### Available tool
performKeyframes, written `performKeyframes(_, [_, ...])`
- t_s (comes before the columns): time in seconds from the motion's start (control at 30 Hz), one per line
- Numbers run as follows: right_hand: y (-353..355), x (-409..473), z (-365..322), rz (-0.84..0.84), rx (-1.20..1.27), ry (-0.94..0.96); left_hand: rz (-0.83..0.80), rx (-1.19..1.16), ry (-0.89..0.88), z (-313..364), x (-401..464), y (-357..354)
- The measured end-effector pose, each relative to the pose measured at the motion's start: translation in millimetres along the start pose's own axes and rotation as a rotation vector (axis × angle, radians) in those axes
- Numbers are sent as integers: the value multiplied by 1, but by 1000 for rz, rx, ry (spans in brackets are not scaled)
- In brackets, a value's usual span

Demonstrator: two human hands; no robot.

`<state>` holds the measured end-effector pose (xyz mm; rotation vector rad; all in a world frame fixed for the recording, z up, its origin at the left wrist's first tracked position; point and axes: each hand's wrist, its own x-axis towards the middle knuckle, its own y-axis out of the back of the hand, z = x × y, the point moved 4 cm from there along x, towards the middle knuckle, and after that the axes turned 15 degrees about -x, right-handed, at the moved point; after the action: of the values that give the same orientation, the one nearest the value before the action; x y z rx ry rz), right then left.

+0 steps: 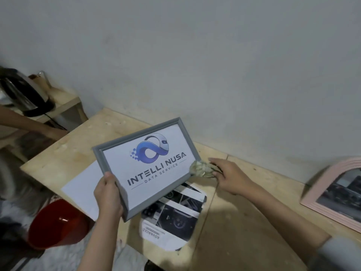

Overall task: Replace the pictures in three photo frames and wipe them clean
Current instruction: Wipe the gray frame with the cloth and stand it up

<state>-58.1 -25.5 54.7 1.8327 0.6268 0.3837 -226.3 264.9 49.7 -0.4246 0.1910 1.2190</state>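
Left hand [108,194] is gripping the grey frame [146,165] by its near-left edge, fingers curled round it. Right hand [227,176] is pinching a wadded cloth [201,168] at the frame's right corner; I'd be wiping in light strokes, keeping the frame braced.

head | worn, looks forward and down; close over wooden table [244,222]; wall behind
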Motion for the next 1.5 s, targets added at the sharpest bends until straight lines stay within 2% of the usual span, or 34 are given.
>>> performKeyframes(0.2, [-28,88,9,79,-91,-160,-25,83,-65,26,72,12])
performKeyframes(0.43, [-78,173,17,92,-287,-210,-107,118,16,30,134,7])
performKeyframes(0.5, [-92,182,21,66,-282,-269,-123,130,41,27,146,7])
performKeyframes(0.6, [-112,187,26,-60,-269,-331,-147,132,102,21,158,4])
performKeyframes(0.77, [-111,183,30,-211,-153,-302,-214,123,138,18,165,-10])
performKeyframes(0.83, [-99,176,28,-109,-72,-308,-247,105,145,17,166,-17])
performKeyframes(0.93, [-75,158,19,121,150,-455,-317,82,163,15,164,-33])
performKeyframes(1.07, [-51,123,7,194,500,-586,-455,50,189,7,147,-64])
performKeyframes(1.17, [-27,88,9,279,454,-596,-549,40,171,-1,125,-91])
performKeyframes(1.3, [2,30,39,392,335,-711,-661,89,93,-15,77,-129])
performKeyframes(1.5, [31,-58,96,529,267,-901,-925,340,-82,-46,2,-188])
